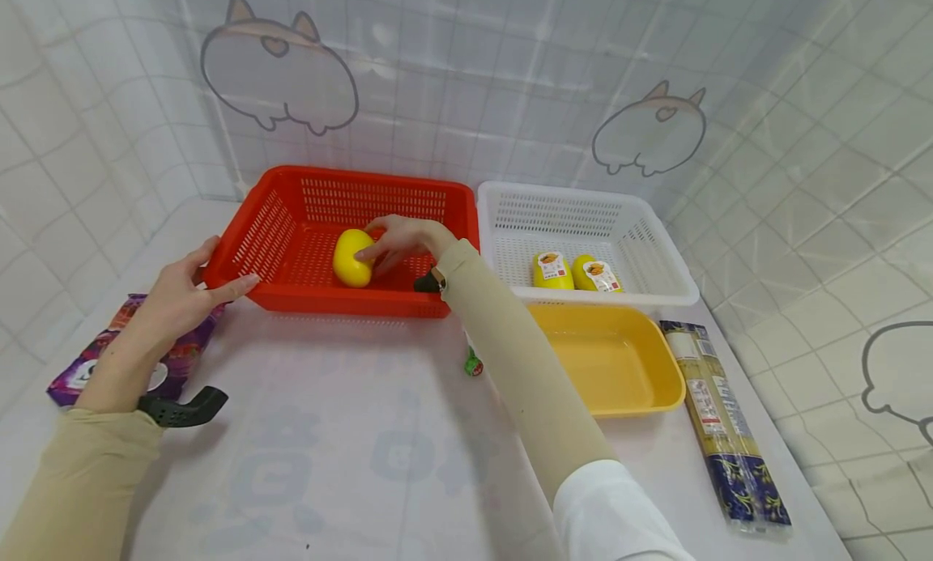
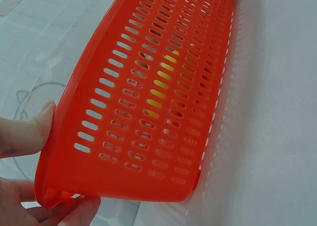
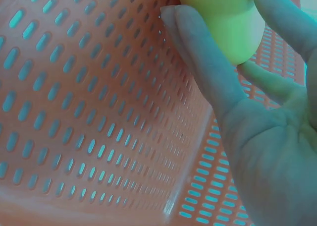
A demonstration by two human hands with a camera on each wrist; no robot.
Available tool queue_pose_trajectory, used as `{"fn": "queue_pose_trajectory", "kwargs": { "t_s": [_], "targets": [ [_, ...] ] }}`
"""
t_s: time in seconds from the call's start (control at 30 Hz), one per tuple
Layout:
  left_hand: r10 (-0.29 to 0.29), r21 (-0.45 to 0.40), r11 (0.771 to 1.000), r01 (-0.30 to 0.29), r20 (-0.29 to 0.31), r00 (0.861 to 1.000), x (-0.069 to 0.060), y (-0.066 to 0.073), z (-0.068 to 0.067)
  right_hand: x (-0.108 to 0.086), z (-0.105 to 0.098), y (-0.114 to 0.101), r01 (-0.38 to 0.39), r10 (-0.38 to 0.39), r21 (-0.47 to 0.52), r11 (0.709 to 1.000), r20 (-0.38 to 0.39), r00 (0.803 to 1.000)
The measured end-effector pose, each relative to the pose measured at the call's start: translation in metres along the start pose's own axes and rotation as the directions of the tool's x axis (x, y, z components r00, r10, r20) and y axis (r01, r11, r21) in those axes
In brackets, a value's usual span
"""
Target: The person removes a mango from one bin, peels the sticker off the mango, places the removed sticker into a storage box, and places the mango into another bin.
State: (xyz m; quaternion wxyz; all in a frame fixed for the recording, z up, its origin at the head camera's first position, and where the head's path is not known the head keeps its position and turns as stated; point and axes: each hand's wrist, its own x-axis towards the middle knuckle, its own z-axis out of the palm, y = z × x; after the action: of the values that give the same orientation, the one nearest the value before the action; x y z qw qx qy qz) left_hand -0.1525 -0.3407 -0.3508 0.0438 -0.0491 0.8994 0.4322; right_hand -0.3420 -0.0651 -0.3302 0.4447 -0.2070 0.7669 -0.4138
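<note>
A red plastic basket (image 1: 342, 300) with slotted walls stands at the back left. My left hand (image 1: 175, 298) grips its near left corner, thumb and fingers on either side of the rim (image 2: 74, 80). Inside the basket, my right hand (image 1: 401, 239) holds a smooth yellow mango (image 1: 353, 258) by its right side. The right wrist view shows fingers and thumb spread around the mango (image 3: 230, 25), close to a slotted wall. Through the slots in the left wrist view, only yellow patches of the mango show.
A white basket (image 1: 659, 278) on the right contains two labelled yellow mangoes (image 1: 551, 274). In front sits a yellow tub (image 1: 605, 359), partly behind my right arm. Noodle packs (image 1: 717, 431) lie far right, a purple snack bag (image 1: 185, 354) under my left wrist, a lollipop (image 1: 474, 365) mid-table.
</note>
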Motion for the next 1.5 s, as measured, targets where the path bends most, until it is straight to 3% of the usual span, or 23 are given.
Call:
{"fn": "queue_pose_trajectory", "kwargs": {
  "t_s": [0.63,1.07,1.3,1.5],
  "targets": [
    [-0.010,0.034,0.999,0.010,0.009,1.000,0.001,-0.003,-0.001,0.009,-0.005,0.005,-0.007,0.008,0.014,1.000,-0.033,0.999],
    [-0.005,0.042,0.999,0.005,-0.002,1.000,0.001,-0.001,0.000,-0.009,0.001,-0.012,-0.015,0.013,-0.079,0.997,-0.031,0.999],
    [0.001,0.037,0.999,-0.001,-0.001,1.000,0.000,0.000,-0.001,-0.015,-0.001,-0.018,-0.047,0.030,-0.179,0.983,-0.098,0.995],
    [0.001,0.032,0.999,-0.001,0.001,1.000,0.001,-0.001,-0.002,-0.019,-0.008,-0.020,-0.047,0.021,-0.237,0.970,-0.111,0.994]
  ]
}}
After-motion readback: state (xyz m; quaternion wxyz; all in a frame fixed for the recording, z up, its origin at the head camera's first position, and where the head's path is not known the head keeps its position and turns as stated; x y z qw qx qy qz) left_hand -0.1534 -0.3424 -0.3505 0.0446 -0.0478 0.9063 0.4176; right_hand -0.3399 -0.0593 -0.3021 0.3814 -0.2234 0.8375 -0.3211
